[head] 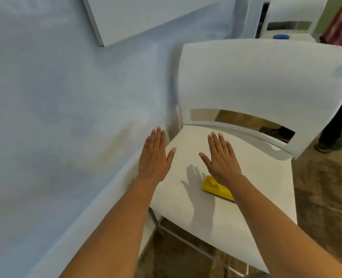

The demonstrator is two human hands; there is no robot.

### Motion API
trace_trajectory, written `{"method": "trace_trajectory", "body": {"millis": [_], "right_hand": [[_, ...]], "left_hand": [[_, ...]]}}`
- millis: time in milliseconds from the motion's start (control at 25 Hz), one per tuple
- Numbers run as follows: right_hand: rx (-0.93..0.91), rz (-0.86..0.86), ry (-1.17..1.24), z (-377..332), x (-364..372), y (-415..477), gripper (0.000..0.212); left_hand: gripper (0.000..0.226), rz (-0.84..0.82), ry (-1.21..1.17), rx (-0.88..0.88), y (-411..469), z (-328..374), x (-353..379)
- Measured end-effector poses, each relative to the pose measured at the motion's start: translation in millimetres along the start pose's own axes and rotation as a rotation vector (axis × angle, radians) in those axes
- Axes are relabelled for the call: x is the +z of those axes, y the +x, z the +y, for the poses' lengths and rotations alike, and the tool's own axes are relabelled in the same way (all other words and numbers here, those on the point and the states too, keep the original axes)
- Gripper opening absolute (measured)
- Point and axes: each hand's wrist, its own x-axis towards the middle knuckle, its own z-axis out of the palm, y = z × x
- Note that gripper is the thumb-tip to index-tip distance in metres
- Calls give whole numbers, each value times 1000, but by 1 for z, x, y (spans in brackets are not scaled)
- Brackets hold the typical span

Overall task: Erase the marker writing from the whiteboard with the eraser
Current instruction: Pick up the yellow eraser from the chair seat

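Evidently nothing is grasped yet: the left hand and right hand hover flat, fingers straight and empty, above the chair seat. The yellow eraser lies there, partly under the right wrist; the whiteboard hangs far left.

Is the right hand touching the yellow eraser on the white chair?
Cannot tell. In the head view the right hand is spread flat and its wrist overlaps the yellow block eraser on the white plastic chair; no gap or contact shows.
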Motion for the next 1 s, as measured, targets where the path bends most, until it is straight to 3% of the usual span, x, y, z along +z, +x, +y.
{"method": "trace_trajectory", "body": {"millis": [240, 720, 840, 1000], "right_hand": [[-44, -316, -40, 41, 52, -36, 79], [-38, -198, -102, 59, 83, -44, 65], [75, -130, 178, 53, 80, -42, 64], [491, 56, 884, 19, 59, -25, 60]], "left_hand": [[65, -252, -58, -22, -28, 23, 71], [61, -396, -95, -54, -58, 33, 124], [60, -402, -125, -53, -58, 32, 124], [59, -403, -163, -53, -61, 21, 109]]}}
